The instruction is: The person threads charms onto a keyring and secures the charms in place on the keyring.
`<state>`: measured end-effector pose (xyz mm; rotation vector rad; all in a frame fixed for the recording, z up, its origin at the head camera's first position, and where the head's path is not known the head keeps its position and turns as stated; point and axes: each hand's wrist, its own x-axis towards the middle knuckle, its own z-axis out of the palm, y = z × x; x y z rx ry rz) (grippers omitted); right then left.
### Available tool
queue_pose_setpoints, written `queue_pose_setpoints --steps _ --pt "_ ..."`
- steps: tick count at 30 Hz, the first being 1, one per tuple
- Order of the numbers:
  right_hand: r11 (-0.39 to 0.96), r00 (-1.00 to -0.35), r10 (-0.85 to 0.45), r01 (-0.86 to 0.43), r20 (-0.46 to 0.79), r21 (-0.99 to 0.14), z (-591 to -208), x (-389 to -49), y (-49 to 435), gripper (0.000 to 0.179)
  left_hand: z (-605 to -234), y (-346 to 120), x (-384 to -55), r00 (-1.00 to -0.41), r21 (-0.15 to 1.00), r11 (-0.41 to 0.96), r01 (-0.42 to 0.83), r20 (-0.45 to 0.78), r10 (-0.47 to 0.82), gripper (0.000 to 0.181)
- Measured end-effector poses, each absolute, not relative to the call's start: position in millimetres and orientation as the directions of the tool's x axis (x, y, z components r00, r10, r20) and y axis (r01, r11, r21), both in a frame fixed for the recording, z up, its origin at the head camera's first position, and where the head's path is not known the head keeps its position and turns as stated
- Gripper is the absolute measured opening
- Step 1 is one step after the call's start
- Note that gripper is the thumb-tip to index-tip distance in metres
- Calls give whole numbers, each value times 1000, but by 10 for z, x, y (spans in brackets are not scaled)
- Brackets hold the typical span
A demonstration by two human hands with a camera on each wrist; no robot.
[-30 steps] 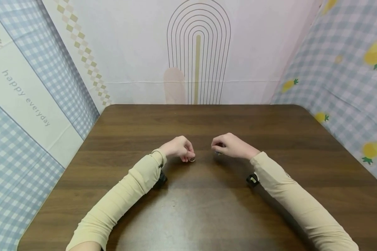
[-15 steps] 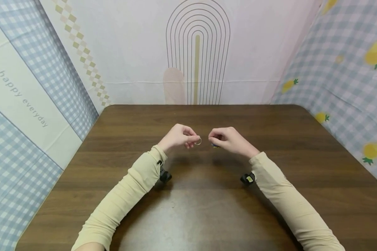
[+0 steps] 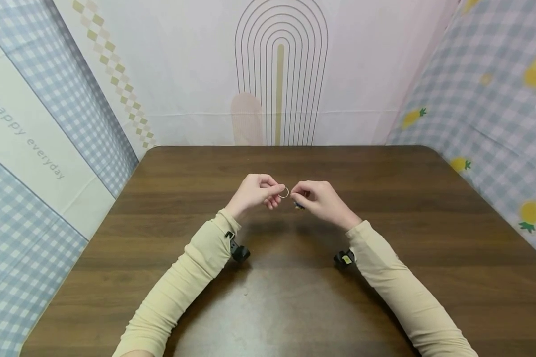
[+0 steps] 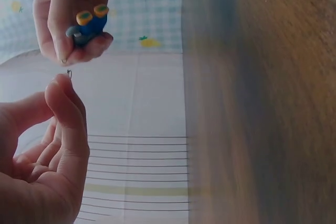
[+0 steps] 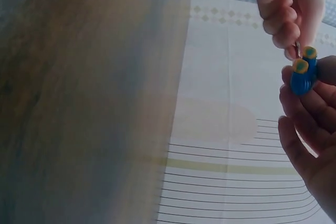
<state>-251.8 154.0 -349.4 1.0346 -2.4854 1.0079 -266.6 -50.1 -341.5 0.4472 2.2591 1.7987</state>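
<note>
My left hand point(image 3: 255, 194) pinches a thin metal ring point(image 3: 287, 192) between thumb and index finger, held above the table. Facing it, my right hand point(image 3: 322, 199) grips a small blue figurine point(image 4: 90, 25) with two round orange-and-green feet and a grey part. At the right fingertips in the left wrist view shows a tiny metal loop point(image 4: 64, 61), close to the ring's edge. The right wrist view shows the figurine's blue body point(image 5: 301, 84) between the right thumb and fingers; its upper part is hidden by the hand.
Both hands are over a brown wooden table point(image 3: 268, 277). A pale patterned cloth point(image 3: 183, 74) hangs behind it, with blue checked cloths point(image 3: 455, 99) at the sides. Each wrist carries a black camera point(image 3: 239, 252).
My left hand has risen from the table with the ring and moved right and away from me. My right hand has lifted and come left with the figurine, so the two are closer together.
</note>
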Motion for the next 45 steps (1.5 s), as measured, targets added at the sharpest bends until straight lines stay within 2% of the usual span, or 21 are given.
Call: queue_pose_setpoints --steps 7,17,27,36,45 --pt "546 -706 -488 -706 513 -451 -3540 -2518 1496 6 -3418 -435 -2637 -942 972 182 148 82 326 17" --pt "565 -732 -452 -677 509 -472 -3574 -2531 1504 10 -3426 -418 -2629 -932 966 189 175 101 348 16" --pt "529 -713 -466 -700 525 -481 -3578 -2562 1552 7 -3435 -442 -2664 -909 978 168 120 41 414 18" --pt "515 -661 -512 -747 548 -421 -3608 -2586 1558 4 -3482 -416 -2672 -901 992 110 68 13 433 21" --pt "519 -638 -511 -763 576 -385 -3602 -2596 1559 7 -3491 -418 -2682 -902 978 133 159 89 422 22"
